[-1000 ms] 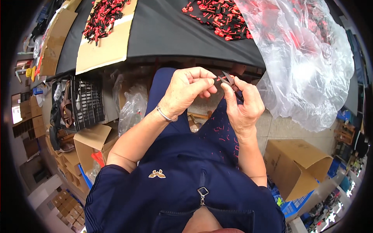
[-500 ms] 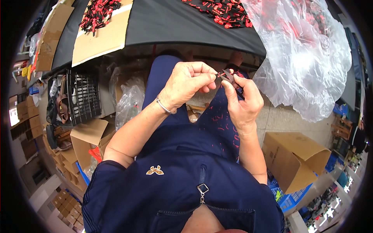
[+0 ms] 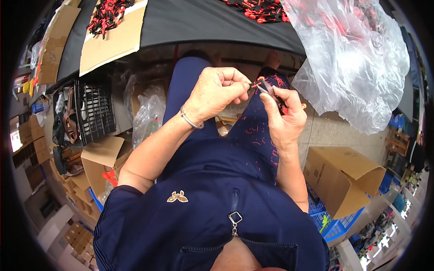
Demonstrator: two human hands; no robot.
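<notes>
Between the thumb and fingers of my left hand (image 3: 217,92) is the end of a small black-and-red fabric piece (image 3: 256,84). My right hand (image 3: 288,118) is closed around a pair of thread snips (image 3: 266,89), whose pointed metal blades lie right at that piece. Something red shows within the right palm, mostly hidden by the fingers. Both hands are above my lap, in front of the table edge. Red thread scraps (image 3: 253,132) are scattered over the right leg of my dark blue trousers.
On the black-covered table (image 3: 199,27) are a red-and-black heap (image 3: 108,16) on cardboard (image 3: 113,49) and another heap (image 3: 262,11). Clear plastic (image 3: 357,67) drapes over its right edge. A black crate (image 3: 96,110) stands left; an open carton (image 3: 341,176) sits right on a blue basket (image 3: 346,226).
The snips' blades have shifted against the black-and-red piece, and my right hand has turned slightly. My left hand keeps its pinch. The whole view has moved a little.
</notes>
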